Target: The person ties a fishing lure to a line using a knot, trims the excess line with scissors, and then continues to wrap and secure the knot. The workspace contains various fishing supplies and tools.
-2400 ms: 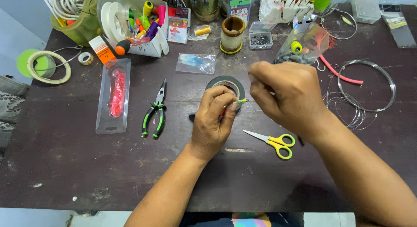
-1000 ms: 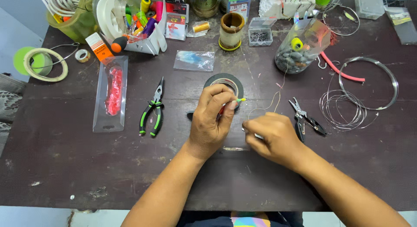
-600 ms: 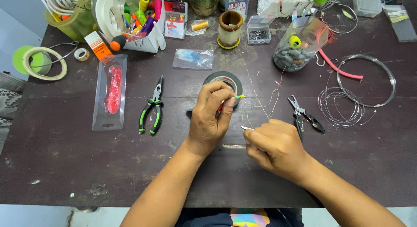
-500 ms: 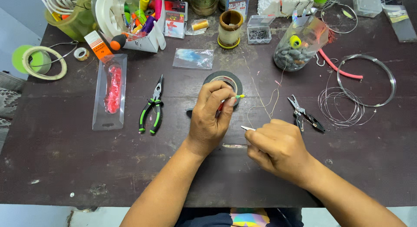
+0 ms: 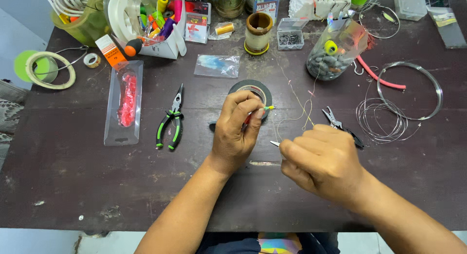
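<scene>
Your bench [image 5: 73, 186] is dark brown with pale scuffs and specks. The pliers [image 5: 170, 122] at your left have black handles edged in bright green. The clear packet [image 5: 124, 103] beside them holds a red lure. The tape roll [image 5: 253, 87] past your left hand [image 5: 236, 130] is black; the small float [image 5: 260, 110] pinched in that hand's fingers shows a yellow-green tip and a red body. The line [image 5: 301, 105] rising from your right hand [image 5: 321, 161] is pale yellow. The second pliers [image 5: 340, 125] are black. The tube [image 5: 379, 79] at far right is pink, the wire coils [image 5: 411, 91] silver-grey. The spool [image 5: 259, 33] is tan with a yellow base; the ring [image 5: 48, 69] far left is cream over a green disc.
</scene>
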